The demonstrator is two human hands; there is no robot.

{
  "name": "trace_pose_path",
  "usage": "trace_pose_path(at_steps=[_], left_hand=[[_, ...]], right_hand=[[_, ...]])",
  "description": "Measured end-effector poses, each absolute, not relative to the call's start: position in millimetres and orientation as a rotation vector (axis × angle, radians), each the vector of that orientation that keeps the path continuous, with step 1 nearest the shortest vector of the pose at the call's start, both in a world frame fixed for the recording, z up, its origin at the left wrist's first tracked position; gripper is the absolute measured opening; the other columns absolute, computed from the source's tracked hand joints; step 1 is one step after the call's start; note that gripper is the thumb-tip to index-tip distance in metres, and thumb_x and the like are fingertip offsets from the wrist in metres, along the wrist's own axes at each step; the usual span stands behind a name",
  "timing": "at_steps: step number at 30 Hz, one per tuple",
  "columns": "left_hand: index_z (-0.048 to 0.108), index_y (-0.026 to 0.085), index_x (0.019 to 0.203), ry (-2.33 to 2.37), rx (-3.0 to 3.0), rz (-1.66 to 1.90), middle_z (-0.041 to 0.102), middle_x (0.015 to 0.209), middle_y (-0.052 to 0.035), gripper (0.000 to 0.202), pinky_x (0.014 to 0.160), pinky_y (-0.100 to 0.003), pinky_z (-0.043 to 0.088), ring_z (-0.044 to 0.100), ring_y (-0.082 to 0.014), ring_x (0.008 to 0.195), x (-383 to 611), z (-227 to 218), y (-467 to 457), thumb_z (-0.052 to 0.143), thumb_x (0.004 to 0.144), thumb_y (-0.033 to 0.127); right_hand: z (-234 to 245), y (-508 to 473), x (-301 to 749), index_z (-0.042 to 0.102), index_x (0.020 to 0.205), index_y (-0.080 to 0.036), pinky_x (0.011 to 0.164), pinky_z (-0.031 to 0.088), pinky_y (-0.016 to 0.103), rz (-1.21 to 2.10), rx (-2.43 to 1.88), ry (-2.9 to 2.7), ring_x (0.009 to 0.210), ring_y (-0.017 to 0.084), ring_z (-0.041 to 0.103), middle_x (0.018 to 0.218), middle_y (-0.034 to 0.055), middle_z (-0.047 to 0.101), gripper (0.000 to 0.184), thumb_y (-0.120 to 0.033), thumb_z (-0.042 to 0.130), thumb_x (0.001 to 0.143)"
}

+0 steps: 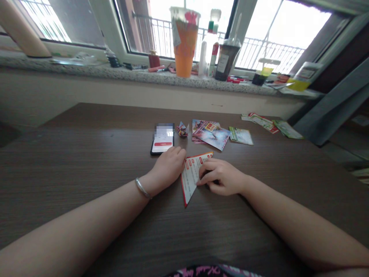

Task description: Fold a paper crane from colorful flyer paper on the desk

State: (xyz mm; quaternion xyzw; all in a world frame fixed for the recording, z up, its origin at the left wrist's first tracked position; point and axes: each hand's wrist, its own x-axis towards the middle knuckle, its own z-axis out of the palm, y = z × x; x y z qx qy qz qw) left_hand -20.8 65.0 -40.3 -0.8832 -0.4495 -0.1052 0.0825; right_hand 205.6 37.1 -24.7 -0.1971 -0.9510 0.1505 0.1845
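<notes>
Head view: folded paper (189,182), triangular with printed white face and red-orange border, lies on the dark surface (86,161), roughly mid-width, between both hands, one point toward the near edge. Left hand (169,165), fingers curled, rests at paper's far left corner; can't tell if it pinches or only presses. Bracelet (142,188) on left wrist. Right hand (223,177) has thumb and finger brought together, pinching paper's slanted right side. Phone (163,135), screen lit, just beyond left hand, toward far edge. Right of it, small crumpled-looking folded piece (182,130), then overlapping leaflets (213,134), then green-white card (241,135). More printed slips (263,123) near far right corner. Past far edge, windowsill (138,75) carries orange drink cup (186,48), dark drink cup (226,61), other bottles (205,54).
</notes>
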Motion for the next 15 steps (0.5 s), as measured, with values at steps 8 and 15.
trace_pose_path(at_steps=[8,15], left_hand=[[0.057,0.014,0.087,-1.35,-2.63,-0.298,0.06,0.085,-0.0094,0.011,0.073,-0.036,0.046,0.056,-0.0248,0.082,-21,-43,64,0.046,0.089,0.013],[0.057,0.014,0.087,-1.328,-2.603,-0.264,0.059,0.083,-0.009,0.013,0.072,-0.036,0.045,0.055,-0.0248,0.082,-22,-41,61,0.045,0.09,0.012]], right_hand=[[-26,43,213,0.074,0.094,-0.023,0.085,0.048,0.036,0.344,-0.632,-2.65,0.09,0.018,0.058,0.095,0.004,0.067,0.03,-0.012,0.053,0.076],[-26,47,219,0.075,0.093,-0.024,0.086,0.048,0.036,0.254,-0.752,-2.628,0.093,0.019,0.06,0.099,0.0039,0.068,0.028,-0.014,0.055,0.076]])
